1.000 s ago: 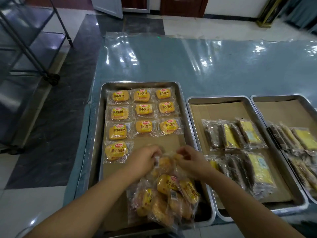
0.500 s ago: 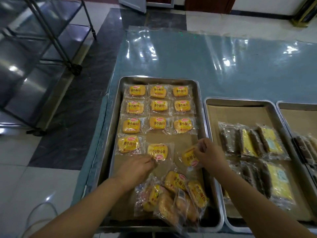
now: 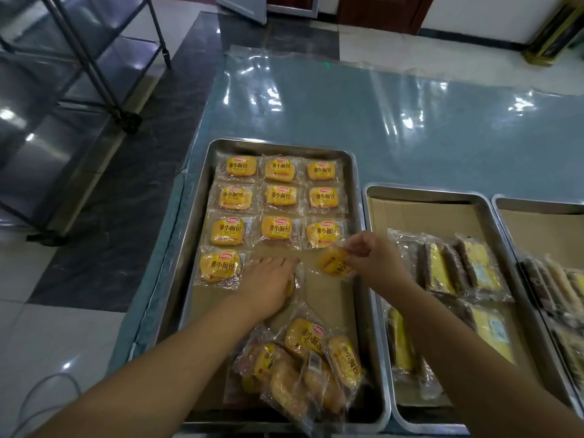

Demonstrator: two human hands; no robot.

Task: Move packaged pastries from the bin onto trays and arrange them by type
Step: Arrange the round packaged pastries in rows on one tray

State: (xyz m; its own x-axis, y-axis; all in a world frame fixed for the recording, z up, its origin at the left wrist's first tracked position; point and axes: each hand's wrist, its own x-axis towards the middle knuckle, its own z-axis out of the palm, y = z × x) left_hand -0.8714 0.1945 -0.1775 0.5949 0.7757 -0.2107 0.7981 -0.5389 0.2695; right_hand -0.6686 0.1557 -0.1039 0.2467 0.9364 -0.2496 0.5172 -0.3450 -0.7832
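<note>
Filling row 4: L grip (image 3: 271,281) flat, released, pressing a bun; R grip (image 3: 368,259) pinches bun (image 3: 335,263). Next: set it at 3 o'clock.

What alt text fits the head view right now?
Two hands fill the fourth row of yellow buns on the left tray: left hand presses one flat, right hand pinches another. A loose pile waits nearer.

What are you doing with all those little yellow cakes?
A person is laying small yellow bread packets in neat rows on a steel tray. The left hand presses one packet flat in the fourth row, while the right hand pinches another yellow packet just beside it. A loose heap of packets waits at the tray's near end. Brown-and-yellow cake slices fill the next tray.
</note>
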